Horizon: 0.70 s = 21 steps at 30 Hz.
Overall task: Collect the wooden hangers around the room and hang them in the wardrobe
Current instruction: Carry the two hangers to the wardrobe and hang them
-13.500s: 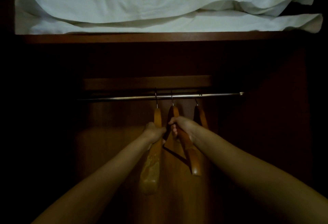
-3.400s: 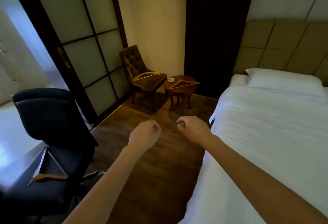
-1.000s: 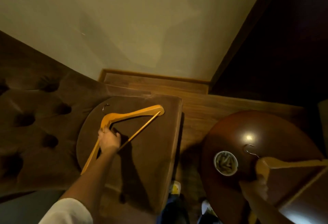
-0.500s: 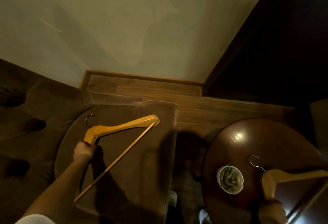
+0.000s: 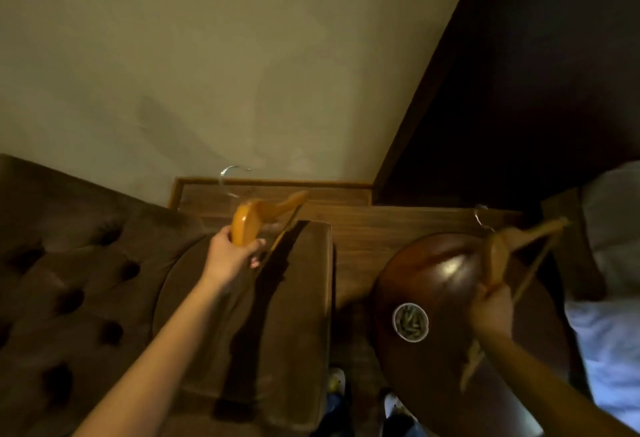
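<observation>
Head view looks steeply down along both bare arms. The left arm reaches forward, nearly straight, over a tufted brown armchair (image 5: 86, 280). The left hand (image 5: 230, 256) has its fingers curled round one shoulder of an orange wooden hanger (image 5: 244, 227) and holds it in the air above the seat cushion, where a long dark shadow falls. The hanger's metal hook (image 5: 231, 171) points away toward the cream wall (image 5: 207, 72), and its far end is blurred.

The right arm comes in from the lower right corner, with the forearm angled up and inward. The right hand (image 5: 491, 308) grips a second hanger (image 5: 495, 256) by its wooden shoulder. That hanger is tilted over the far side of the round dark tabletop (image 5: 433, 280), with its bar slanting out to the right. I cannot tell whether it touches the wood.

A small white-rimmed dish (image 5: 410, 322) sits on the tabletop, near the right hand on its left. White bedding (image 5: 613, 332) fills the right edge.
</observation>
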{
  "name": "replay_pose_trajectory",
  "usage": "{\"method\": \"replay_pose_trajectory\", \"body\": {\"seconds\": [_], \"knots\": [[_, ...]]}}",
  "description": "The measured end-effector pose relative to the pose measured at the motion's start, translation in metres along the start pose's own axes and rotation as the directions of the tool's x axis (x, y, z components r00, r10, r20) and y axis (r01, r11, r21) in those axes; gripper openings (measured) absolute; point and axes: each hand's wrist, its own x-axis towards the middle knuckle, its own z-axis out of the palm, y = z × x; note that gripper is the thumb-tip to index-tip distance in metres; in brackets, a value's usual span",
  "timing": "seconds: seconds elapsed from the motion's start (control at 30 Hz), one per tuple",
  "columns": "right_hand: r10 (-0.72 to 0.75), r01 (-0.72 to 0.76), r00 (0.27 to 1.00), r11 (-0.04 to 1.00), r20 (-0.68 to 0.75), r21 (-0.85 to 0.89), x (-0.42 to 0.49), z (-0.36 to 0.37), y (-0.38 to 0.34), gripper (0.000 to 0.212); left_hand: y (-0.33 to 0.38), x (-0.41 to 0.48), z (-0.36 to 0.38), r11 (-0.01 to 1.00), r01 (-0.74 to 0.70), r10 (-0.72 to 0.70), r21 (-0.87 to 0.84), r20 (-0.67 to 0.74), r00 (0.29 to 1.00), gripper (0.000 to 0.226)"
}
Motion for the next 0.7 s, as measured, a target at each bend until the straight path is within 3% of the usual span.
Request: {"method": "replay_pose_trajectory", "body": {"seconds": [0.17, 0.33, 0.5, 0.7], "knots": [[-0.183, 0.144, 0.98, 0.928, 0.083, 0.345, -0.061, -0.062, -0.089, 0.025, 0.093, -0.084, 0.045, 0.994, -0.037, 0.062, -0.1, 0.261, 0.963, 0.015], [-0.25, 0.151, 0.963, 0.817, 0.106, 0.557, -0.115, -0.129, -0.11, 0.025, 0.138, -0.174, 0.082, 0.978, -0.14, 0.189, -0.152, 0.383, 0.904, 0.025], [-0.263, 0.159, 0.963, 0.737, 0.062, 0.657, -0.148, -0.202, -0.074, 0.018, 0.154, -0.262, 0.124, 0.959, -0.243, 0.282, -0.142, 0.493, 0.823, 0.013], [-0.111, 0.162, 0.987, 0.649, -0.118, 0.743, -0.196, -0.292, 0.035, 0.019, 0.152, -0.395, 0.184, 0.882, -0.465, 0.375, -0.074, 0.706, 0.6, 0.019]]}}
